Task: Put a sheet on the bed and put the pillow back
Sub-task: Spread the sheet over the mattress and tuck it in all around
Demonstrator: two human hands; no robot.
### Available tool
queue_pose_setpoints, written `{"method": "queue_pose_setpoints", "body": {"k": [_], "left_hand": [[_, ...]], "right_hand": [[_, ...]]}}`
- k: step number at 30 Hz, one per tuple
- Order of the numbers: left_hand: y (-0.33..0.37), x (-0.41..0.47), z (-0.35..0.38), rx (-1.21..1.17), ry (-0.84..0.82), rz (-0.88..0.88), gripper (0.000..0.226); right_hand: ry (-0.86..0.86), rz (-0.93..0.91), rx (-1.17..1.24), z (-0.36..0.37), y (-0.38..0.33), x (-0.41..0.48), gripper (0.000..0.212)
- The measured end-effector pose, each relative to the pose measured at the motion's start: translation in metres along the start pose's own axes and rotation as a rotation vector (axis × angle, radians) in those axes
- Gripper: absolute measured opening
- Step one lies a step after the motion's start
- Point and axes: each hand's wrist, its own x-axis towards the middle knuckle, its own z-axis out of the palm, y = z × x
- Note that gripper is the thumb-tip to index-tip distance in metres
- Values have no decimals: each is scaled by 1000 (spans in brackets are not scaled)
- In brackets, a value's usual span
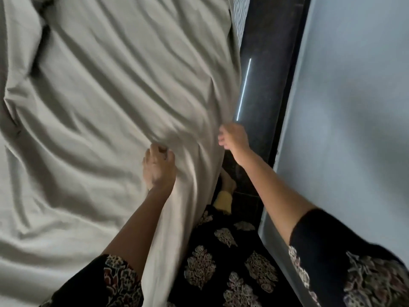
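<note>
Sheet (pixel 99 96): pale grey-beige, spread over the bed (pixel 240 21). It fills the view left of and beyond both sets of fingers. Heavily creased, with long folds fanning out from the left hand. Its near edge hangs over the bed's side, falling below and just right of the left fingers.

Left hand (pixel 158 167): knuckles up, on the sheet near the bed's edge. Fingers (pixel 155 151) curled tight, clamped on a bunch of cloth; wrinkles pull toward the grip.

Right hand (pixel 233 138): to the right of the left fingers and slightly farther out, at the sheet's hanging edge. Motion-blurred. Its fingers (pixel 221 138) point toward the cloth and look loosely bent. Cannot tell whether they are pinching the edge or only beside it.

A narrow strip of patterned mattress shows far beyond the right fingers, where the sheet does not cover it.

Floor (pixel 254 85): dark and glossy, a narrow lane right of the right fingers, carrying one bright line of reflected light.

Wall (pixel 354 107): pale blue, plain, right of the floor lane.

Below the right fingers, between sheet edge and wall: a bare foot (pixel 228 180) and a yellow cuff (pixel 223 201), partly hidden by the hanging cloth.

The person's black garment (pixel 221 262) with pale leaf motifs lies nearer than both hands. Short patterned sleeves (pixel 332 251) sit above each elbow, and the forearms are bare.
</note>
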Motion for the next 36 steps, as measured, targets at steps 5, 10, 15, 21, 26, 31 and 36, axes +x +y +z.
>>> {"method": "queue_pose_setpoints", "body": {"k": [5, 10, 15, 21, 26, 31, 36], "left_hand": [[20, 24, 0, -114, 26, 94, 24], [43, 47, -3, -55, 111, 173, 37], [60, 59, 4, 81, 48, 205, 52], [81, 77, 17, 181, 23, 312, 57], [111, 102, 19, 209, 103, 329, 37], [155, 130, 24, 262, 62, 306, 49], [203, 162, 30, 219, 30, 196, 50]], "right_hand": [[-34, -165, -473, 33, -76, 26, 44], [68, -235, -391, -21, -70, 45, 37], [-76, -100, -188, -29, -58, 35, 15], [139, -274, -231, -28, -87, 62, 23], [38, -522, -594, -15, -146, 84, 39], [-71, -415, -434, -54, -170, 119, 36], [-1, -46, -60, -52, -164, 133, 27]]}}
